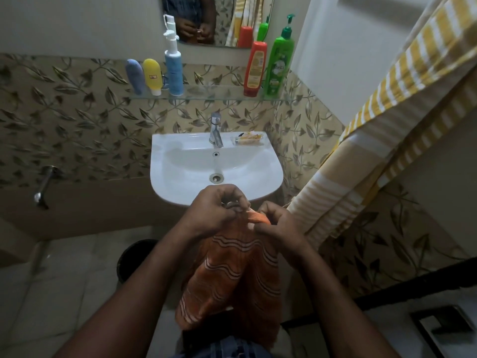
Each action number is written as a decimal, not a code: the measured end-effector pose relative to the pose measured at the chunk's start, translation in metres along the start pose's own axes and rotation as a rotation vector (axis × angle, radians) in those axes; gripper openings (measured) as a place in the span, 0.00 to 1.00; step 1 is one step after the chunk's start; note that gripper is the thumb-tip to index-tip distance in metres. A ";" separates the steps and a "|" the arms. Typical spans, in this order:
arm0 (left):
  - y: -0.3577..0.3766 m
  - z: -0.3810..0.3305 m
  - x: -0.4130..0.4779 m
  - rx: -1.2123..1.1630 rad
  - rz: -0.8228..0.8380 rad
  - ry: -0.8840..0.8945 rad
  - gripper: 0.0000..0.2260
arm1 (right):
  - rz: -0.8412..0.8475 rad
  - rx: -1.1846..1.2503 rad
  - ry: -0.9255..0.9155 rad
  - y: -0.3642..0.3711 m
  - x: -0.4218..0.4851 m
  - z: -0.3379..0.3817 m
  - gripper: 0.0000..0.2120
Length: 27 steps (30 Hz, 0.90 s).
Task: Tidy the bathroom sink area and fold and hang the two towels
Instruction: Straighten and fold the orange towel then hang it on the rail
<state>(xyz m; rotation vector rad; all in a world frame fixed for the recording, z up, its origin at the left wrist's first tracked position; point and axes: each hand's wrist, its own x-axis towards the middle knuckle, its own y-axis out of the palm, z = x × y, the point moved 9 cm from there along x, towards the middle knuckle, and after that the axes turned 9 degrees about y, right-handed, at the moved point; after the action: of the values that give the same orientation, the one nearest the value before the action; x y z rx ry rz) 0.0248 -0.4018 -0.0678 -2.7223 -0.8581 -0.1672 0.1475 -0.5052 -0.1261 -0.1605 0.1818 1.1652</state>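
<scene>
An orange towel with wavy pale stripes hangs down in front of me, just before the white sink. My left hand and my right hand are side by side, each pinching the towel's top edge. A yellow and white striped towel hangs draped along the right wall. On the glass shelf stand a blue tube, a yellow tube, a blue pump bottle, a red bottle and a green pump bottle. A small packet lies on the sink's right rim.
The tap rises at the sink's back. A mirror hangs above the shelf. A wall tap sticks out at the left. A dark bucket stands on the tiled floor under the sink.
</scene>
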 end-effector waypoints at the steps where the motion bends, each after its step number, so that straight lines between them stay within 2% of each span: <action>1: 0.001 0.000 -0.001 -0.038 -0.018 -0.007 0.11 | 0.066 0.122 0.007 0.008 -0.001 0.000 0.11; 3: 0.002 -0.002 0.000 -0.098 -0.041 -0.010 0.10 | 0.158 0.349 0.048 0.019 -0.003 0.000 0.08; 4: 0.002 -0.002 0.000 -0.130 -0.048 -0.015 0.10 | 0.163 0.386 0.067 0.018 -0.003 -0.002 0.07; 6: -0.001 -0.003 0.001 -0.193 -0.069 -0.035 0.10 | 0.141 0.213 0.091 0.013 -0.001 -0.006 0.05; 9: -0.010 -0.003 0.001 -0.145 -0.088 -0.057 0.10 | 0.153 -0.170 0.135 0.005 0.000 -0.021 0.06; 11: -0.016 0.001 0.001 -0.081 -0.098 -0.067 0.14 | 0.059 -0.273 0.139 -0.012 0.000 -0.025 0.09; 13: -0.021 0.007 0.001 -0.021 -0.097 -0.080 0.15 | -0.102 -0.265 0.065 -0.034 -0.002 -0.014 0.07; 15: -0.013 0.016 0.001 0.004 0.002 -0.116 0.14 | -0.219 -0.191 -0.044 -0.045 -0.006 0.002 0.04; 18: 0.020 0.024 -0.004 0.062 0.189 -0.140 0.16 | -0.300 -0.162 -0.181 -0.041 -0.010 0.027 0.05; 20: 0.029 0.022 -0.003 0.199 0.116 -0.068 0.13 | -0.278 -0.194 -0.240 -0.033 -0.009 0.036 0.05; 23: 0.015 0.023 0.000 0.087 -0.100 -0.027 0.02 | -0.217 -0.336 -0.257 -0.032 -0.008 0.033 0.07; 25: -0.002 0.023 0.001 -0.001 -0.172 -0.021 0.11 | -0.185 -0.511 -0.201 -0.038 -0.009 0.016 0.04; 27: -0.017 0.027 -0.002 -0.221 -0.259 -0.077 0.17 | -0.209 -0.570 -0.103 -0.056 -0.012 -0.007 0.06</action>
<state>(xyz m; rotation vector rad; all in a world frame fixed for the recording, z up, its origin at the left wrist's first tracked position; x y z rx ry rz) 0.0139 -0.3816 -0.0902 -2.8225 -1.2844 -0.2234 0.1939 -0.5392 -0.1281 -0.6056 -0.2587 0.9881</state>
